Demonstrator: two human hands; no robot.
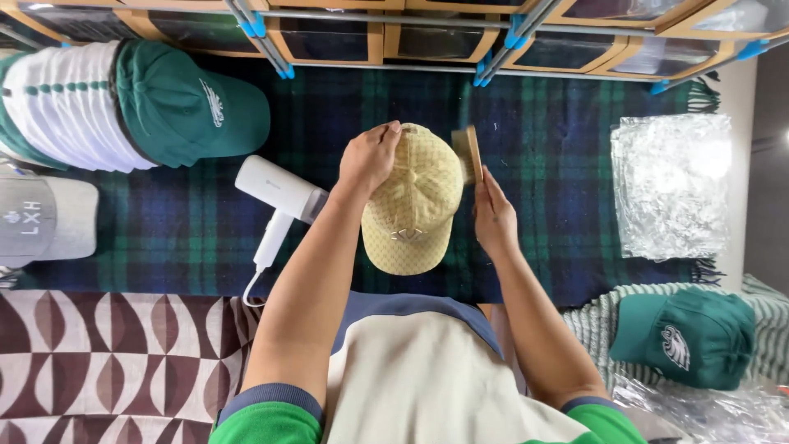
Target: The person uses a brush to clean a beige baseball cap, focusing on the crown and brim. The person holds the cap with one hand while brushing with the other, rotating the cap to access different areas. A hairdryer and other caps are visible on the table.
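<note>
A yellow patterned baseball cap (411,205) rests on the dark green and blue plaid blanket (189,238), its brim pointing toward me. My left hand (370,156) grips the cap's back left side at the crown. My right hand (493,218) holds a small wooden brush (468,152), whose bristles press against the cap's right side.
A white handheld steamer (275,197) with a cord lies left of the cap. A stack of green and white caps (123,103) sits far left, a grey cap (45,218) below it. Clear plastic bags (670,185) lie right, a green cap (686,337) lower right. Shelving (394,37) runs along the top.
</note>
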